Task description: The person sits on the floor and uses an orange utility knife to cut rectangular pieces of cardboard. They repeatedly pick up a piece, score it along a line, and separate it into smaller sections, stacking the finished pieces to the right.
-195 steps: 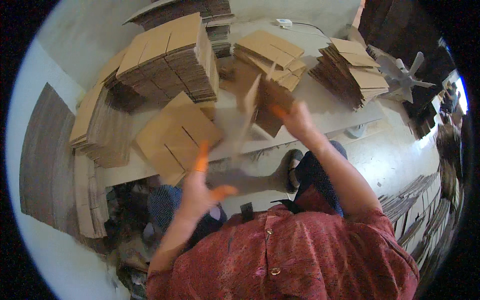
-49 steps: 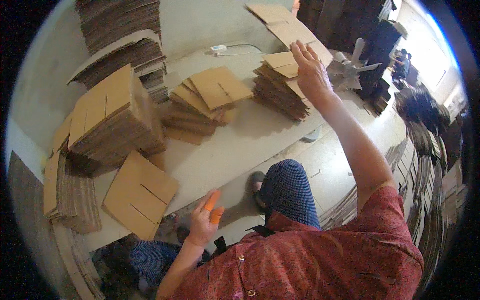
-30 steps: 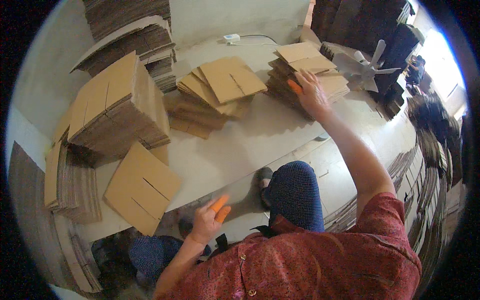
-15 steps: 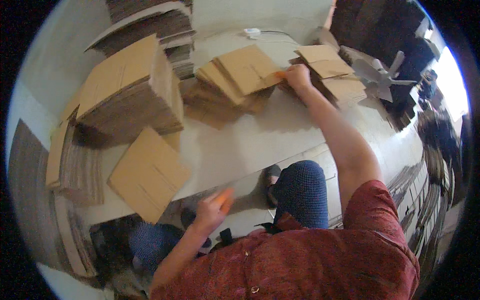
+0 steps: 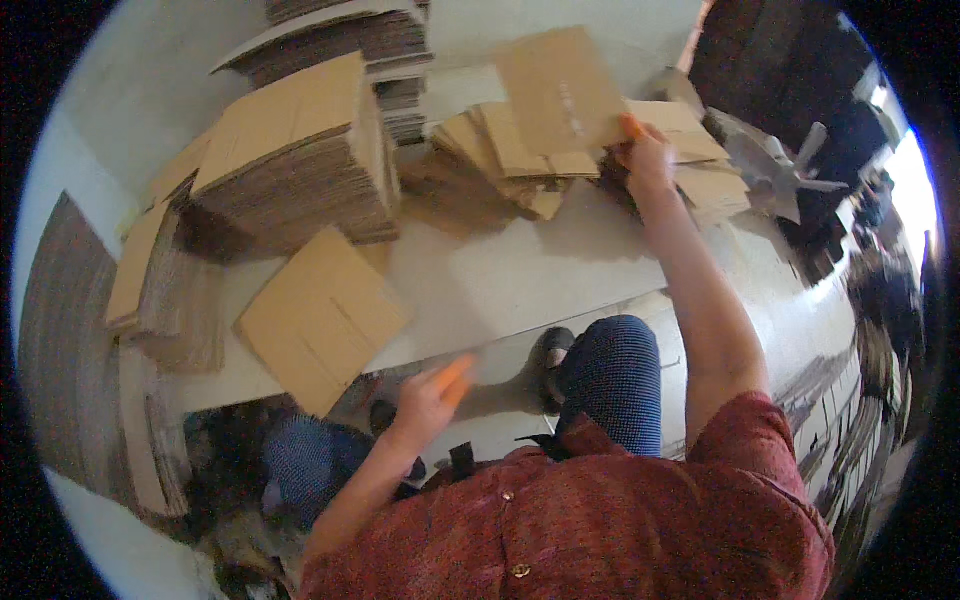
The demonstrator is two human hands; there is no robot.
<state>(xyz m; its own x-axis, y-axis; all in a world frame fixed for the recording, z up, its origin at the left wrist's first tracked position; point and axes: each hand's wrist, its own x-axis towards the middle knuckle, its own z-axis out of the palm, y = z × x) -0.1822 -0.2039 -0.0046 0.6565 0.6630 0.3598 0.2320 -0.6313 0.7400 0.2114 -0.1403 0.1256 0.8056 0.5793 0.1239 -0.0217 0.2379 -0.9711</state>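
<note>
My right hand (image 5: 650,162) grips the right edge of a flat brown cardboard sheet (image 5: 555,85), raised and tilted above a fanned pile of cardboard sheets (image 5: 515,150). Orange shows on the fingertips of both hands and looks like finger covers, though motion blurs it. Over the table's near edge hovers my left hand (image 5: 428,402), its orange-tipped fingers stretched out and no sheet in them. Left of it, one cardboard sheet (image 5: 322,320) lies turned cornerwise, its near corner jutting past the table edge. Beside my right hand stands another cardboard pile (image 5: 705,165).
A tall cardboard stack (image 5: 290,150) stands on the white table (image 5: 470,290) at left, with another stack (image 5: 150,280) beside it. More sheets (image 5: 340,50) are piled behind. A fan with pale blades (image 5: 795,170) is at the right. My knees are below the near edge.
My right hand has lifted a cardboard sheet up off the fanned pile, and the sheet now hangs tilted above it. My left hand stays near the table edge. The whole view has shifted slightly.
</note>
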